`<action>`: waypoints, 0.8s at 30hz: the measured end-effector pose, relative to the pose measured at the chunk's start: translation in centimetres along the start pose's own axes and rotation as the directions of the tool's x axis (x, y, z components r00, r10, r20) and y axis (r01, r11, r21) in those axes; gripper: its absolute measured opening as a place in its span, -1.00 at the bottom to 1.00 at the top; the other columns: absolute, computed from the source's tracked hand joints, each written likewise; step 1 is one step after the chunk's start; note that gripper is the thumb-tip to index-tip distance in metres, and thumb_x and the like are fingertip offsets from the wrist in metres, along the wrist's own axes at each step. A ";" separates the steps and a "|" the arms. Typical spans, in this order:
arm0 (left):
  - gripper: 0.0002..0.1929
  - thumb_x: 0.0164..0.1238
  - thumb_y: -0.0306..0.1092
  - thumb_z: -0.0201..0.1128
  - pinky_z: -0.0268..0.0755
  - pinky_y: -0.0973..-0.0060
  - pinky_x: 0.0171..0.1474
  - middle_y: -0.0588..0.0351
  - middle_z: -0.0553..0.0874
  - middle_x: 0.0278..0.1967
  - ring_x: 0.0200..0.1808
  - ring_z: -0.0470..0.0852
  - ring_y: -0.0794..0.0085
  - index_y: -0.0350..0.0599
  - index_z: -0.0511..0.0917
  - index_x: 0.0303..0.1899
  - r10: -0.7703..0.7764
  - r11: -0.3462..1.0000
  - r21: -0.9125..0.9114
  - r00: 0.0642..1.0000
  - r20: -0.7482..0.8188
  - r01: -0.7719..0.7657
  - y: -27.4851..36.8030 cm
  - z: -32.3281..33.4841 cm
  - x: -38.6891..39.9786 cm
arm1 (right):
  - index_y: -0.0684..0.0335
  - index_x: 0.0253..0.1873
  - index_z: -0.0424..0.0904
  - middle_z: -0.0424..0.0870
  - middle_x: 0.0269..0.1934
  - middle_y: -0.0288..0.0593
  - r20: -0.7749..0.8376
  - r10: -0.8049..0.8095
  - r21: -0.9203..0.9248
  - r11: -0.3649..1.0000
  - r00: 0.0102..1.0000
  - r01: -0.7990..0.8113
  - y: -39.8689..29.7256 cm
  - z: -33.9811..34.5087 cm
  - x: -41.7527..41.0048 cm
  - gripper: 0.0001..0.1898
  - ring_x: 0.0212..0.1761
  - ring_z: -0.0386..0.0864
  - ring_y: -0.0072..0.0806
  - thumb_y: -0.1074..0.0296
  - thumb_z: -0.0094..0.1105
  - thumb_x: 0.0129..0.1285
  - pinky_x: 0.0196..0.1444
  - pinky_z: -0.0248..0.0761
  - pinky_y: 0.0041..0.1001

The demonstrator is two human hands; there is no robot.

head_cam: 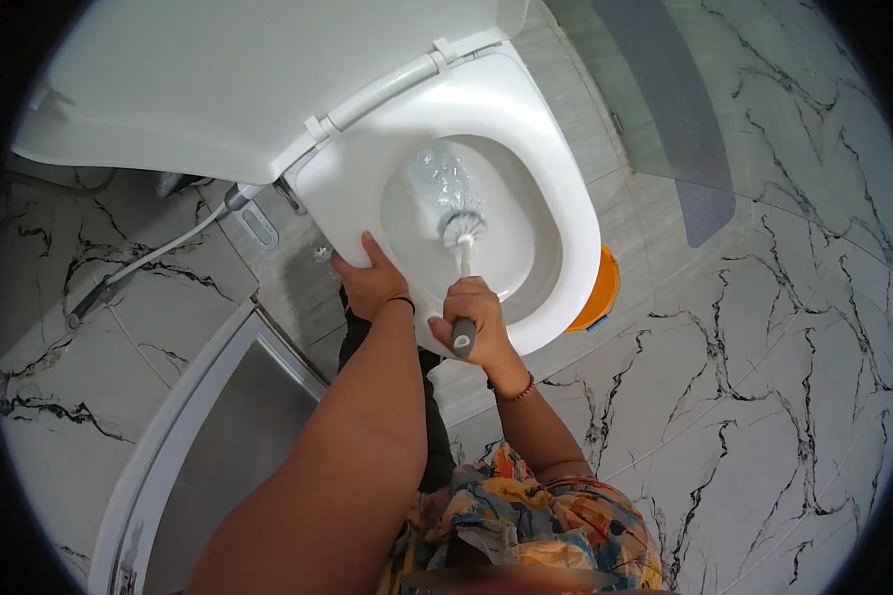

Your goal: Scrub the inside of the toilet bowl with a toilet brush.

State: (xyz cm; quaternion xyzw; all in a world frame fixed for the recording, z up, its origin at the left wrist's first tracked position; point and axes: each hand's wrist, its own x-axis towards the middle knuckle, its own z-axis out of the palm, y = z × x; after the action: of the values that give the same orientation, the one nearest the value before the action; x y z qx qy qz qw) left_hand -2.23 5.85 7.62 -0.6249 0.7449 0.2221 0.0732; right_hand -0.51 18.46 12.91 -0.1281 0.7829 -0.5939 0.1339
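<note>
My right hand (476,312) is closed around the grey-ended handle of a white toilet brush (464,230). The brush's round bristle head is down inside the bowl of a white toilet (558,171), at the near edge of rippling, splashing water (440,175). My left hand (372,279) rests with spread fingers on the toilet's left rim and holds nothing. Behind the bowl, the white toilet lid (216,82) stands raised on its hinge.
An orange bucket (603,294) stands on the floor, partly hidden by the toilet's right side. Left are a bidet sprayer (89,301) with its hose and a framed door (231,401). Upper right is a glass panel (781,97); marbled tiles (774,416) surround the area.
</note>
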 end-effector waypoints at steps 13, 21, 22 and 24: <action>-0.33 0.33 0.31 -0.07 0.49 0.11 -0.11 -0.13 0.69 -0.15 -0.13 0.68 -0.02 -0.11 0.34 0.18 0.012 0.999 -0.036 0.999 0.042 -0.010 -0.4 -0.4 0.4 | 0.17 -0.69 0.35 0.38 -0.65 -0.26 0.173 -0.141 -0.036 0.988 0.975 0.150 2.8 2.0 1.9 -0.79 -0.50 0.37 -0.29 0.45 0.28 -0.30 -0.25 0.24 -0.40; -0.33 0.33 0.29 -0.04 0.48 0.13 -0.05 -0.08 0.68 -0.08 -0.07 0.66 0.02 -0.08 0.31 0.21 -0.020 0.999 -0.027 0.996 0.084 0.022 0.3 -0.5 -0.4 | 0.26 -0.63 0.26 0.28 -0.64 -0.25 -0.139 0.000 0.253 0.967 0.990 0.036 8.0 0.0 6.0 -0.71 -0.55 0.24 -0.43 0.62 0.19 0.00 -0.43 0.12 -0.49; -0.33 0.33 0.29 -0.04 0.48 0.13 -0.04 -0.08 0.67 -0.06 -0.06 0.66 0.02 -0.09 0.31 0.22 -0.034 0.999 -0.011 0.995 0.097 0.035 0.3 -0.7 -0.2 | 0.26 -0.63 0.26 0.28 -0.64 -0.25 -0.138 0.000 0.261 0.965 0.990 0.037 7.8 0.5 6.1 -0.71 -0.55 0.24 -0.43 0.62 0.19 0.00 -0.43 0.12 -0.49; -0.33 0.33 0.29 -0.04 0.48 0.14 -0.03 -0.08 0.67 -0.05 -0.06 0.66 0.03 -0.09 0.31 0.22 -0.029 1.000 -0.007 0.996 0.085 0.030 0.1 -0.8 0.3 | 0.28 -0.61 0.25 0.28 -0.63 -0.27 -0.150 0.033 0.249 0.969 0.988 0.006 7.4 1.1 6.0 -0.72 -0.53 0.23 -0.48 0.61 0.19 0.01 -0.43 0.12 -0.50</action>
State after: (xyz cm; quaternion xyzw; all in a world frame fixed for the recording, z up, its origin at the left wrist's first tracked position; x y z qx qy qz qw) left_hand -2.22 5.30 8.24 -0.6261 0.7309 0.2503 0.1056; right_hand -6.03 17.29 5.13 -0.0590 0.7111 -0.6944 0.0925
